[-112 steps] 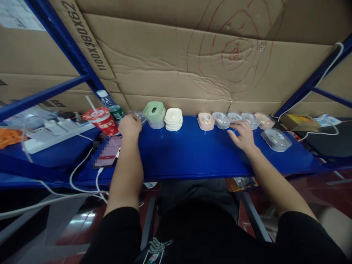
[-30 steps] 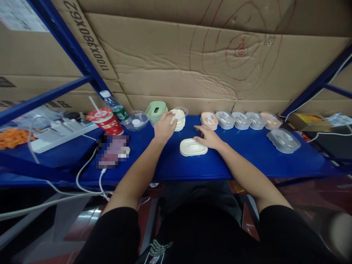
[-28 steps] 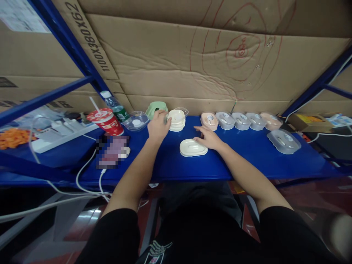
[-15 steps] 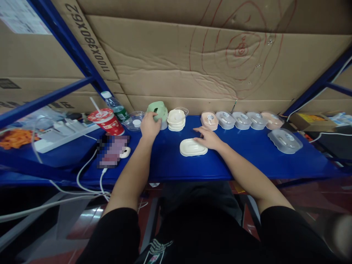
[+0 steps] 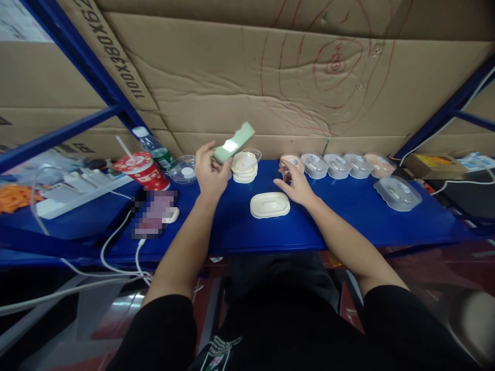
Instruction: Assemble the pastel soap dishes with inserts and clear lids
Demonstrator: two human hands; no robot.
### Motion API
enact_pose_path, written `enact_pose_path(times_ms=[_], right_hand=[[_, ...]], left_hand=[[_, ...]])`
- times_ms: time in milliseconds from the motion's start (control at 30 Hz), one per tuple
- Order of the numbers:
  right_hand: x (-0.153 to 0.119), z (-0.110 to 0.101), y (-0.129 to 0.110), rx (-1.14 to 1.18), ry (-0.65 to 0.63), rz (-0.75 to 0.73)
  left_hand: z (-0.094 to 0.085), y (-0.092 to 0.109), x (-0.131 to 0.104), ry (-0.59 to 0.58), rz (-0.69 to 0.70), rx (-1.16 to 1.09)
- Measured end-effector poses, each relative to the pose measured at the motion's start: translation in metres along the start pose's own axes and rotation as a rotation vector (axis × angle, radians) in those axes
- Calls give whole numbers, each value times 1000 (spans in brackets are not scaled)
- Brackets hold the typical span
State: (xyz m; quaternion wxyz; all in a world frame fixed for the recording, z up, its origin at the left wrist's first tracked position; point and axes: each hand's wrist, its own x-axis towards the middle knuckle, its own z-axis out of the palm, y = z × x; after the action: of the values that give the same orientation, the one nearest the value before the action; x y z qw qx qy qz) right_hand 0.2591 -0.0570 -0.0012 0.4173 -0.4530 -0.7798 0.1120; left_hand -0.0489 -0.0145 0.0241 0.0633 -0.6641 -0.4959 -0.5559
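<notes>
My left hand (image 5: 212, 172) grips a light green plastic piece (image 5: 235, 142), raised and tilted above the back of the blue table. Beside it stands a stack of cream pieces (image 5: 245, 170), with a clear rim showing behind the top one. A cream oval tray (image 5: 269, 205) lies in front, between my forearms. My right hand (image 5: 296, 183) hovers behind and to the right of that tray, fingers apart and holding nothing, in front of a pink container (image 5: 290, 162).
Several lidded containers (image 5: 337, 166) line the back right, with a larger clear one (image 5: 398, 194) nearer. At left are a red cup (image 5: 145, 170), a bottle (image 5: 157, 149), a clear round lid (image 5: 184, 169), a blurred-out phone (image 5: 154, 214), cables and a power strip (image 5: 81, 198).
My left hand has lifted the green piece up from the back row and tilted it. My right hand has moved off the cream tray and back slightly. The view has shifted a little.
</notes>
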Motion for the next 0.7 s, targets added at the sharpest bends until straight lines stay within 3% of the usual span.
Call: enact_pose_path(times_ms=[133,233,333,467,633,700], right_hand=[[0,-7,-10,-30,110,-9],[0,-10,-16,-31,129,-11],[3,-16,-15,10,-5,63],[7,-21,-2,29,-227,64],[4,-7,13,-61,-455,50],[3,-1,14,-92,-481,83]], left_hand=[[1,27,-11,-257,128,-30],[6,39,-18,-486,135,-51],[7,44,-19,-651,86,-17],[1,48,-17,-923,151,34],[2,50,-18,-1285,98,85],[6,48,-19,-1336,81,123]])
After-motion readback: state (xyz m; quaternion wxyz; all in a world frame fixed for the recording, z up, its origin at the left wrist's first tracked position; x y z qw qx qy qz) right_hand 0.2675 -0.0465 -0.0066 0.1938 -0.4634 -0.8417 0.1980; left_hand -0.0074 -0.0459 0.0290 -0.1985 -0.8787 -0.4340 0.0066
